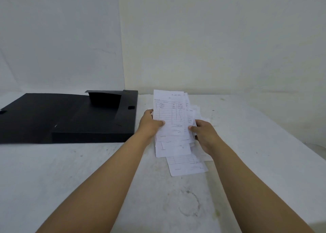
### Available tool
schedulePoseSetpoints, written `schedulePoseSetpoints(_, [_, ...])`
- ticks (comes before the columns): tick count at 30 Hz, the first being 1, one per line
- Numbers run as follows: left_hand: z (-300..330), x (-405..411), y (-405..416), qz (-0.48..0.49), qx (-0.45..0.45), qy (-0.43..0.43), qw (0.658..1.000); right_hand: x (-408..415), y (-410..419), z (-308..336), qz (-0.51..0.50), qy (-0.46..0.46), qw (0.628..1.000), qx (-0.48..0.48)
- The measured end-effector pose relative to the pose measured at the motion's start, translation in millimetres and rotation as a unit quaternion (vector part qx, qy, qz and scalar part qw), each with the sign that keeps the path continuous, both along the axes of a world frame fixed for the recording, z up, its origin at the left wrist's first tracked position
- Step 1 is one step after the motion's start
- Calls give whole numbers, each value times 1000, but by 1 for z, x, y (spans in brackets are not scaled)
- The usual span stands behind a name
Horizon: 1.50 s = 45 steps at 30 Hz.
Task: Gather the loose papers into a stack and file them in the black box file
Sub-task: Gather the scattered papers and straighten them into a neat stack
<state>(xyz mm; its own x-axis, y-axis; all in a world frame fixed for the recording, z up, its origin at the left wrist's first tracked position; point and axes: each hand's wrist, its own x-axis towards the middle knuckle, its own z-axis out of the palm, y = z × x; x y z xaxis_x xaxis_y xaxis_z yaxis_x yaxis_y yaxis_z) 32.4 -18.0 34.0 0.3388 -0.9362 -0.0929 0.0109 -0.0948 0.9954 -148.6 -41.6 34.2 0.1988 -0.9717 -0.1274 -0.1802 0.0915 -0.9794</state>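
A bundle of white receipt-like papers [172, 112] with ruled tables and handwriting is held tilted up above the table. My left hand [150, 125] grips its left edge with the thumb on the front sheet. My right hand [204, 134] grips the right edge, thumb on the front. The sheets are uneven and fan out on the right. One more loose paper [187, 165] lies flat on the table just below the bundle. The black box file [70, 116] lies open on the table to the left, its flap spread out towards the far left.
The white table [88, 179] is stained, with a ring mark near the front middle. A white wall rises close behind the table. The table's right edge runs diagonally at the far right.
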Motion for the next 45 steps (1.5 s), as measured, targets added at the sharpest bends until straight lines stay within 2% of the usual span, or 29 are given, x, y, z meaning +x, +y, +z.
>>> schedulePoseSetpoints(4, [-4,1,-1,-16,0,-22,1000,20,4,0,-19,137,985,-101])
schedulePoseSetpoints(8, [-3,5,-3,-52,-7,-8,999,25,-1,-1,-7,94,992,-84])
schedulePoseSetpoints(10, [-4,7,-5,-71,0,6,997,25,-4,-1,17,110,992,-62])
schedulePoseSetpoints(14, [-7,9,-16,-36,16,-82,996,25,-14,0,66,189,979,-43])
schedulePoseSetpoints(18, [-7,15,-34,5,59,-152,987,14,-47,4,17,214,973,-88])
schedulePoseSetpoints(20, [-5,19,-49,22,83,-184,979,4,-74,3,-46,287,952,-95])
schedulePoseSetpoints(23, [-3,23,-73,45,121,-206,970,-5,-111,-7,-80,404,910,-58])
schedulePoseSetpoints(27, [-2,24,-95,36,190,-271,943,1,-142,-19,-82,475,875,-41])
schedulePoseSetpoints(31, [0,24,-106,9,265,-330,906,21,-152,-22,-81,514,850,-77])
schedulePoseSetpoints(33, [1,24,-108,-4,273,-333,903,31,-152,-19,-57,500,860,-77])
schedulePoseSetpoints(35, [0,23,-108,-12,265,-317,910,36,-153,-16,-34,445,893,-65])
schedulePoseSetpoints(40, [-4,22,-103,6,203,-233,951,37,-143,-6,-14,222,974,-39])
schedulePoseSetpoints(45, [0,20,-90,21,126,-125,984,31,-125,9,-18,98,995,-8])
